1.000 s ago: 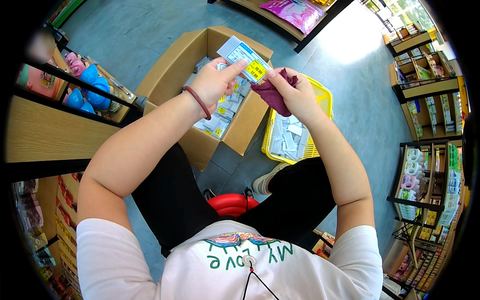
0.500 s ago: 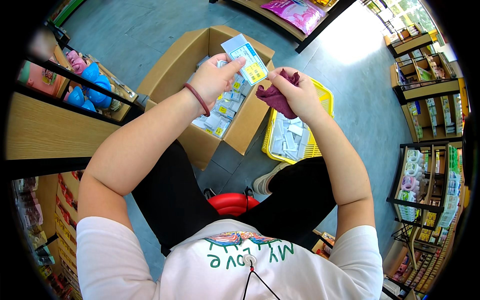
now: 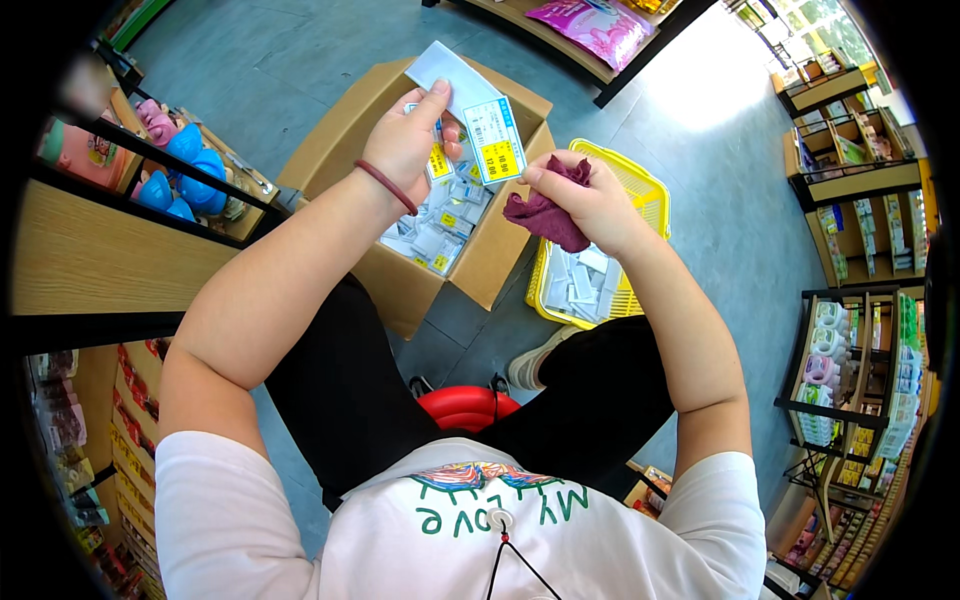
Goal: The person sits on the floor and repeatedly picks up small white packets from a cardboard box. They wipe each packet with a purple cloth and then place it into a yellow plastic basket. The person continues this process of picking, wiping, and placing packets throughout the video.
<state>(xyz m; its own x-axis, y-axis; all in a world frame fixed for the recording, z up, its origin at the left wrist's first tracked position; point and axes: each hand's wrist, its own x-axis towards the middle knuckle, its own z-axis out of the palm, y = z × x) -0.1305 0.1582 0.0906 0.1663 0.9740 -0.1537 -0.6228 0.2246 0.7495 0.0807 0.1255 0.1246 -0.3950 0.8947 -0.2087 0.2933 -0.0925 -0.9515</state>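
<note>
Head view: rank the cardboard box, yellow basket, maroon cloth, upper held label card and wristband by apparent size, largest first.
1. Cardboard box
2. Yellow basket, partly hidden
3. Upper label card and maroon cloth: too alike to rank, the cloth being crumpled
4. Wristband

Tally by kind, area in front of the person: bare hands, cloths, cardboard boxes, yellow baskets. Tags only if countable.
Hands: 2 (left hand, right hand)
Maroon cloth: 1
Cardboard box: 1
Yellow basket: 1
Total: 5
Price tags left out: they overlap too much to count.
</note>
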